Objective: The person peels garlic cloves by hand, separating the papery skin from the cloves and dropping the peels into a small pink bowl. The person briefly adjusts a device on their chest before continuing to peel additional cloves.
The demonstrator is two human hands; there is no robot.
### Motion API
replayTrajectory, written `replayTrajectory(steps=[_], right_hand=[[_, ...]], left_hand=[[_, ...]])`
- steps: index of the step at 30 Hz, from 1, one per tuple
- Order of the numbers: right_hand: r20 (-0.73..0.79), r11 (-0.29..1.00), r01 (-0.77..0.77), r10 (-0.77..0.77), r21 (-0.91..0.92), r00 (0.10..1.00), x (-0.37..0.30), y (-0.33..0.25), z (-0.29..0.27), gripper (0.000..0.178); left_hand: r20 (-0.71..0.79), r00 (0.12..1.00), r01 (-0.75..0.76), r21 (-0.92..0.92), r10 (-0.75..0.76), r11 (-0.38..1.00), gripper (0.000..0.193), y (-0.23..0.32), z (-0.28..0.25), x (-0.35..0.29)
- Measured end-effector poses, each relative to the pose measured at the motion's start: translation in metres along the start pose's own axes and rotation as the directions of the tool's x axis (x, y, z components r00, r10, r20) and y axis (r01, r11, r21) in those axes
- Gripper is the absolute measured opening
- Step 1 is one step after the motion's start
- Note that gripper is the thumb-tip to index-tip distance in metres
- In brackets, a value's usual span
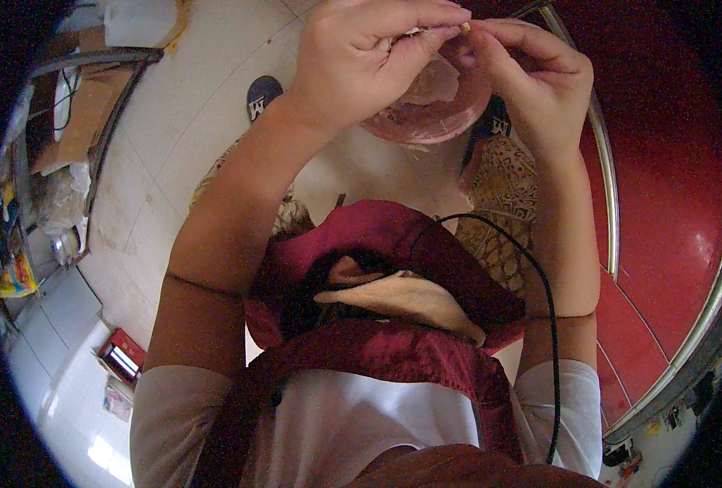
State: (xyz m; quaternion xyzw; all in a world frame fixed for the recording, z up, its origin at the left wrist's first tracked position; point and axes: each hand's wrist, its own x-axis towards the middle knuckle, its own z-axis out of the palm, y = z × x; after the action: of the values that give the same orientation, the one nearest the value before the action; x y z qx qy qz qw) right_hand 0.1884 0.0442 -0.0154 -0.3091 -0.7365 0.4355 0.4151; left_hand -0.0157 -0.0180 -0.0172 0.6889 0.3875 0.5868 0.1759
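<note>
Yellowish bit (464, 28) between fingers (446, 15) (bowl (426, 128) beneath)

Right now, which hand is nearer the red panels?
Right. The right hand overlaps the edge of the red panels in view; the left hand is farther left, partly covering the pink bowl.

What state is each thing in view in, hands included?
Left hand: pinching.
Right hand: pinching.
Small yellowish piece: held where both hands' fingertips meet.
Round pink translucent bowl: beneath the hands, holding something whitish, unclear what.
Dark red cloth apron: worn, rumpled at the waist.
Thin black cable: slack, curving past the right forearm.
</note>
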Motion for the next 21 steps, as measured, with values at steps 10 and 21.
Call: replayTrajectory(steps=[10, 21], right_hand=[[-0.024, 0.995, -0.088, 0.09, 0.048, 0.996, -0.0031, -0.0016, 0.0035, 0.012], [-0.073, 0.989, -0.115, 0.122, 0.088, 0.99, -0.0017, 0.0023, 0.0046, 0.014]], left_hand=[[0.033, 0.997, 0.068, -0.065, -0.066, 0.996, 0.018, 0.0044, 0.0003, -0.002], [0.025, 0.989, 0.149, -0.163, -0.147, 0.975, 0.024, 0.0061, 0.0016, -0.0026]])
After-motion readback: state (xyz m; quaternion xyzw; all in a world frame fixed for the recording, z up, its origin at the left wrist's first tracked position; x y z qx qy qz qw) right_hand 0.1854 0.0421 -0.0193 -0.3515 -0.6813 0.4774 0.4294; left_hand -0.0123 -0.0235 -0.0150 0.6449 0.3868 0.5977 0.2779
